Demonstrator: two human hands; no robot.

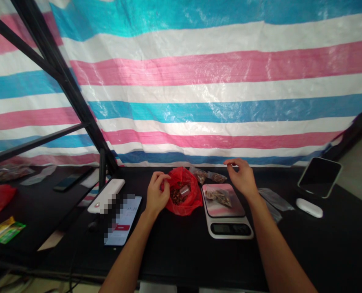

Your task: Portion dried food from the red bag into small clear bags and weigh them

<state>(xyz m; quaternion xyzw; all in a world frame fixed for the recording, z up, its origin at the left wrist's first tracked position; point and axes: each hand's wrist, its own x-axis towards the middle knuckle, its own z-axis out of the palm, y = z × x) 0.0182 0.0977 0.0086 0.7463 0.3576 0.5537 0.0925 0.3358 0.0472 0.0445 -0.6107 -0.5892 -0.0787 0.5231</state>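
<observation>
A red plastic bag (195, 198) stands with its mouth spread, holding small brown dried pieces (177, 196) and a small clear plastic cup (185, 191). My left hand (158, 193) has its fingers curled on the bag's left rim. To the right is a white kitchen scale (213, 228) with a pink-looking plate, and a clear bag of dried pieces (219, 198) lies on it. Above the scale's far right corner is my right hand (242, 177), thumb and fingers drawn together; anything between the fingertips is too small to make out.
Two small filled clear bags (199, 175) lie behind the scale. Flat clear bags (275, 199), a white case (309, 208) and a propped dark-screened device (319, 177) are on the right. A lit phone (127, 215) and a white power bank (107, 195) lie left; a black frame post (77, 97) rises there.
</observation>
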